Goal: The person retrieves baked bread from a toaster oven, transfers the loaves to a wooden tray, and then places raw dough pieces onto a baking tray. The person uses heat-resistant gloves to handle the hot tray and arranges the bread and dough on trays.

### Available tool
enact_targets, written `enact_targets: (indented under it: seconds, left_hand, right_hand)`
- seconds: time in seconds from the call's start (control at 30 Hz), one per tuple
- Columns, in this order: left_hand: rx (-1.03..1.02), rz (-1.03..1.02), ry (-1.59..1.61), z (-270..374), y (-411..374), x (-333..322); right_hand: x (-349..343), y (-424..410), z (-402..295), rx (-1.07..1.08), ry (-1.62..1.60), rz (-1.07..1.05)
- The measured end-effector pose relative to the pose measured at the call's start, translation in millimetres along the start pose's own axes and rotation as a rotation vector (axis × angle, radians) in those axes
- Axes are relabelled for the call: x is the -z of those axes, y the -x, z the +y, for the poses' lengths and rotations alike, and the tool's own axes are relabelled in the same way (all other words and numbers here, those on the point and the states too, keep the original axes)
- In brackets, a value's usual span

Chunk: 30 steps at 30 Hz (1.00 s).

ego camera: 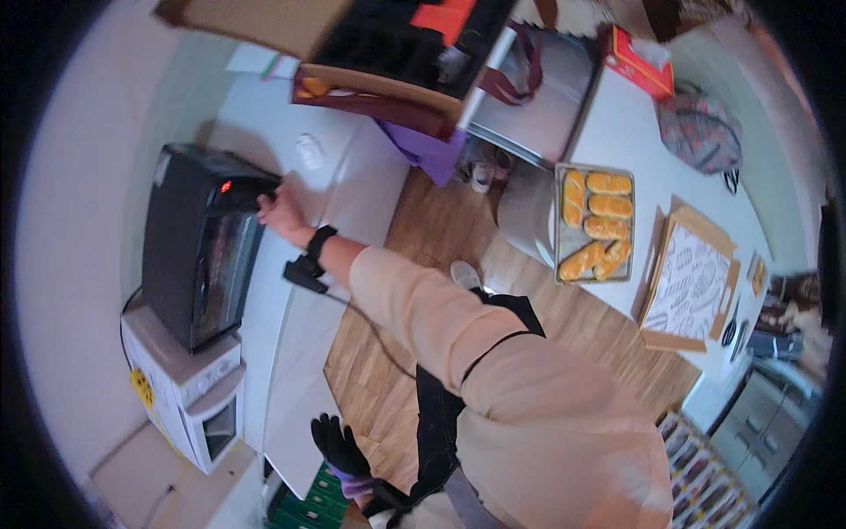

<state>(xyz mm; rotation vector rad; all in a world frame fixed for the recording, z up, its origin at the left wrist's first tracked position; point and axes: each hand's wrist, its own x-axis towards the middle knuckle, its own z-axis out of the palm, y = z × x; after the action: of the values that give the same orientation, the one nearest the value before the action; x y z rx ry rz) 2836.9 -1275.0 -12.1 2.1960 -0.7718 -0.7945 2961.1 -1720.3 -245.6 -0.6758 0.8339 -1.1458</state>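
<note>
My right hand (284, 215), bare and with a black strap at the wrist, reaches to the control-panel end of a black countertop oven (211, 244). Red digits glow on the panel beside my fingers. The fingers are partly bent, and whether they grip a knob or only touch the front cannot be made out. Behind the oven's glass door the contents are unclear. My left hand (340, 449) wears a black and purple glove and hangs below the white counter (297, 364), fingers extended, holding nothing.
A white appliance (198, 403) stands beside the black oven. Opposite, a metal tray (562, 274) of several golden bread loaves and an open cardboard box (687, 284) lie on a white table (615, 132). A large box (383, 86) is at the top; green crates (310, 502) are below.
</note>
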Motion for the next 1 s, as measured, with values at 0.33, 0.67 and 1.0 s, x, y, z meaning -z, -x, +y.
enact_targets:
  seconds: [0.33, 0.67, 1.0]
  left_hand:
    - [0.502, -0.227, 0.411, 5.4, -23.4, -5.9]
    - [0.577, -0.218, 0.372, 34.2, -28.6, -38.2]
    - [0.388, -0.044, 0.438, 6.5, 7.2, -0.1]
  right_hand:
    - [-8.5, 44.6, -91.8, 0.427, 0.605, -0.203]
    - [-25.9, 51.8, -107.5, 0.325, 1.081, -0.098]
    - [-23.5, 48.0, -102.3, 0.240, 1.372, -0.335]
